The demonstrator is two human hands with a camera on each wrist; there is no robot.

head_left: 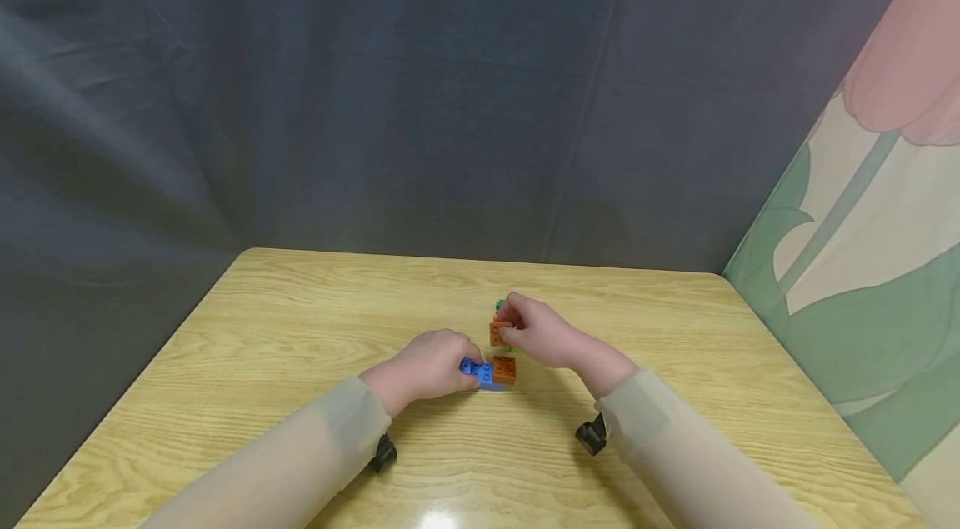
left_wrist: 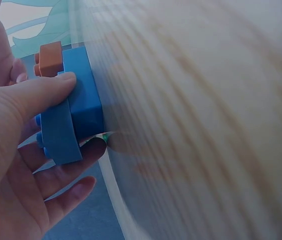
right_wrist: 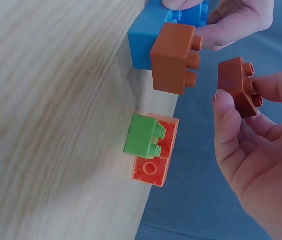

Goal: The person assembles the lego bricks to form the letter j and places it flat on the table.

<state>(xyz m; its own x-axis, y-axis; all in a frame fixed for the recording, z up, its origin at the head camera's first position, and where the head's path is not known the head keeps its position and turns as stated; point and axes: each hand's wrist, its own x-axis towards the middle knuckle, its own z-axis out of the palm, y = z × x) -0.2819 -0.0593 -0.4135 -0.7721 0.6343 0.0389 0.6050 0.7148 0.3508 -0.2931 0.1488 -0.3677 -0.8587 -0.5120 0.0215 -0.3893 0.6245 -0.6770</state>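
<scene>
My left hand (head_left: 431,366) grips a stack of blue bricks (head_left: 483,372) low over the table, thumb on one side. In the left wrist view, one blue brick (left_wrist: 60,135) sits on a larger blue brick (left_wrist: 83,92). A brown brick (right_wrist: 171,59) is fixed on the stack's end toward my right hand. Slightly farther back, my right hand (head_left: 543,333) pinches a second brown brick (right_wrist: 237,86) between thumb and fingers, apart from the stack. A light green brick (right_wrist: 142,136) and an orange brick (right_wrist: 151,172), its hollow underside showing, lie near that hand.
A bit of darker green (head_left: 500,306) shows behind my right hand, mostly hidden. The wooden table (head_left: 315,304) ends at a dark curtain (head_left: 420,96) behind and a flower-patterned cloth (head_left: 862,279) on the right. Black wrist devices (head_left: 592,434) hang under the sleeves.
</scene>
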